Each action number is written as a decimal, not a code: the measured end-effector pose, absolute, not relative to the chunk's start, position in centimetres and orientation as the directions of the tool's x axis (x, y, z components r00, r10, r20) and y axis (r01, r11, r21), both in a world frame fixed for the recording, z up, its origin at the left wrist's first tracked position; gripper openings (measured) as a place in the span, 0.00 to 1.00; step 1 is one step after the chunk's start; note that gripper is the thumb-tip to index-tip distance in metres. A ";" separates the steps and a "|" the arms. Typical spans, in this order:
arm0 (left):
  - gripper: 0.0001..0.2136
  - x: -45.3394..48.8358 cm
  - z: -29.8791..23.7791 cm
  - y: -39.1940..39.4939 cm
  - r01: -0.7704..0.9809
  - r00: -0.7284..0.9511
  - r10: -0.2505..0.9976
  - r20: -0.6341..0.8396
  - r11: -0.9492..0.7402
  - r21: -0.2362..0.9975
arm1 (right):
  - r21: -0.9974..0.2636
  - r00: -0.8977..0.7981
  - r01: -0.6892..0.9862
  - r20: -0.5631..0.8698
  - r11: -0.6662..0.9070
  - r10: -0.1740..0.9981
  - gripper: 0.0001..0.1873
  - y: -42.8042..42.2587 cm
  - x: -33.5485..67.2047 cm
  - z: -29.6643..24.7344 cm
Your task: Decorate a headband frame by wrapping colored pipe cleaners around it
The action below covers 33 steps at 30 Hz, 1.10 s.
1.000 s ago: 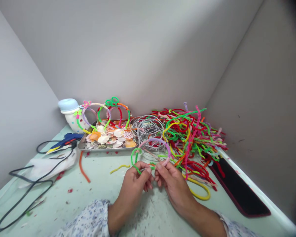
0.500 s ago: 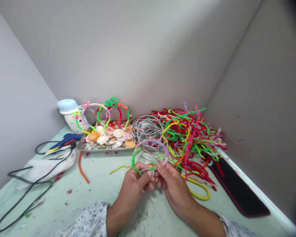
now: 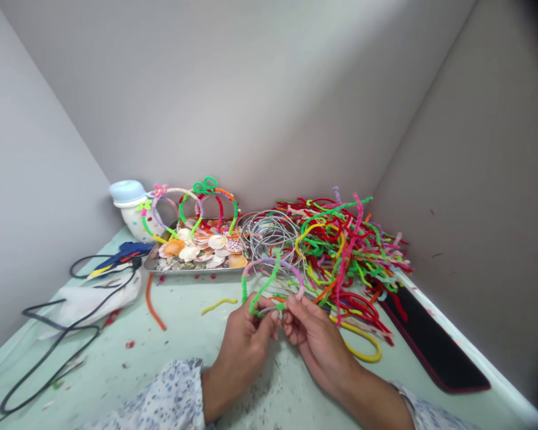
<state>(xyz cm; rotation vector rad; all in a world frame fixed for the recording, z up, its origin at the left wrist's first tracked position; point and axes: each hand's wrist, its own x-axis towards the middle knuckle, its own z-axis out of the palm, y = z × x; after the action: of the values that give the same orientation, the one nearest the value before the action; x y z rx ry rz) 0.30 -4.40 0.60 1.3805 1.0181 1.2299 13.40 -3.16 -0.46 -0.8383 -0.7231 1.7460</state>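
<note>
Between my two hands is a headband-like wire hoop wrapped in pink and lilac fuzzy pipe cleaner (image 3: 297, 270), its arch standing up above my fingers. My left hand (image 3: 246, 340) is closed on its left side, thumb pressed near a bare grey stretch of wire. From there a loose green pipe cleaner (image 3: 268, 283) slants up across the hoop. My right hand (image 3: 316, 334) pinches the lilac side and a green bit between thumb and fingers. The fingertips of both hands nearly meet, and what lies under them is hidden.
Behind stands a metal tray (image 3: 192, 273) of shells (image 3: 190, 252) with several finished hoops (image 3: 179, 190). Coiled wire (image 3: 269, 230) and a tangled pile of pipe cleaners (image 3: 349, 251) lie to its right. A black pad (image 3: 434, 346), black cable (image 3: 40, 370), blue glue gun (image 3: 128, 251) and blue-lidded white container (image 3: 134, 209) flank the sides.
The loose green pipe cleaner now stands up across the hoop, where before the green lay along its left side. Both hands stay in about the same place.
</note>
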 end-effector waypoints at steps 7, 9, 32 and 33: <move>0.07 0.1 0.3 -4.4 0.057 0.114 0.978 0.174 -0.182 0.982 | -0.769 -0.246 -0.555 -0.212 -0.317 0.946 0.15 -3.2 13.4 -0.4; 0.07 0.1 0.2 -4.4 0.062 0.105 0.977 0.187 -0.194 0.979 | -0.763 -0.251 -0.562 -0.211 -0.320 0.945 0.14 -3.1 13.4 -0.5; 0.12 -0.1 -0.2 -3.2 -0.021 0.138 0.990 0.020 -0.018 1.000 | -0.716 -0.173 -0.651 -0.182 -0.251 0.968 0.13 -2.2 13.9 -0.3; 0.13 -0.1 -0.2 -3.2 -0.034 0.158 0.987 -0.016 0.021 0.999 | -0.725 -0.156 -0.647 -0.180 -0.238 0.971 0.13 -2.1 14.0 -0.3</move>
<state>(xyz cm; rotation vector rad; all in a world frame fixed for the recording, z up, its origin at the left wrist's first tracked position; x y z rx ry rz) -0.08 -3.19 -0.21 1.2409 1.0754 1.0949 13.98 -2.14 -0.28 -0.7596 -0.5916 1.6880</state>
